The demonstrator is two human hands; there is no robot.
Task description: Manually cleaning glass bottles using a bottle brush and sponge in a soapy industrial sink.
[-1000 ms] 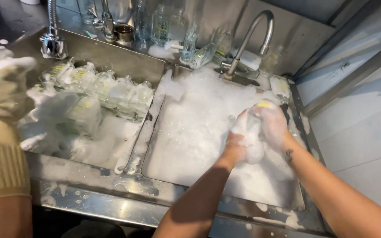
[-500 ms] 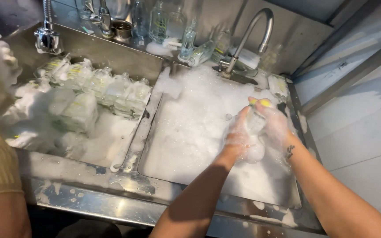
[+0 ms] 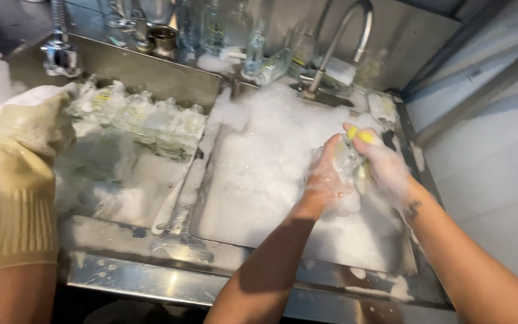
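While sudsy, bottle (image 3: pixel 348 159) over foam-filled sink (image 3: pixel 307 255)

White foam (image 3: pixel 271 174) covered the grey steel sink (image 3: pixel 151 66) and coated both bare hands, the left hand (image 3: pixel 325 180) and the right hand (image 3: pixel 385 168). A yellow sponge (image 3: pixel 361 137) showed between them. Clear glass bottles (image 3: pixel 145 120) with pale labels lay in the left basin. A co-worker's glove (image 3: pixel 22 180) was cream-yellow, ribbed at the cuff. The faucet (image 3: pixel 343 42) was silver, and the wall (image 3: pixel 499 156) at the sink's right edge was pale grey.
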